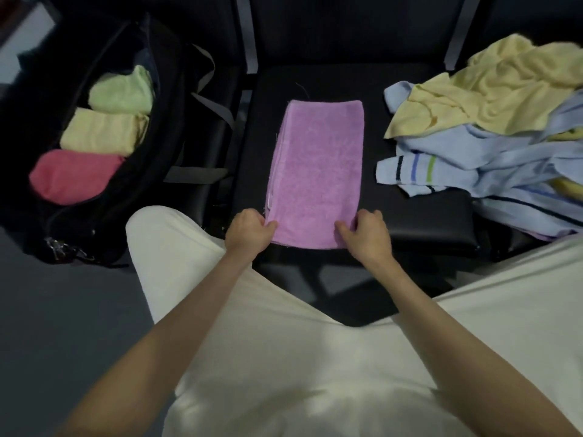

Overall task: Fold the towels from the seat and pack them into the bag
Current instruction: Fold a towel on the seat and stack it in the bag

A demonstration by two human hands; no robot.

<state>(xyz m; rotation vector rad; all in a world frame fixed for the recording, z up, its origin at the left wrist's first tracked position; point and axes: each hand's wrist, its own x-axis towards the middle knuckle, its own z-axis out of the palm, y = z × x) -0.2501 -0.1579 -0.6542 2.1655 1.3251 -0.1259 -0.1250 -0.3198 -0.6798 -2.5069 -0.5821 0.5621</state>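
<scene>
A purple towel (315, 168) lies folded into a long strip on the black seat (426, 222), running away from me. My left hand (249, 230) pinches its near left corner and my right hand (366, 231) pinches its near right corner. A black bag (157, 89) stands open at the left, holding a folded green towel (121, 93), a folded yellow towel (101, 134) and a folded pink towel (72, 175). At the right lies a loose heap with a yellow towel (492, 89) over a light blue striped towel (457, 165).
The bag's grey straps (211, 105) hang between bag and seat. Grey floor (63, 310) lies below the bag. My legs in cream trousers (284, 357) fill the foreground against the seat's front edge.
</scene>
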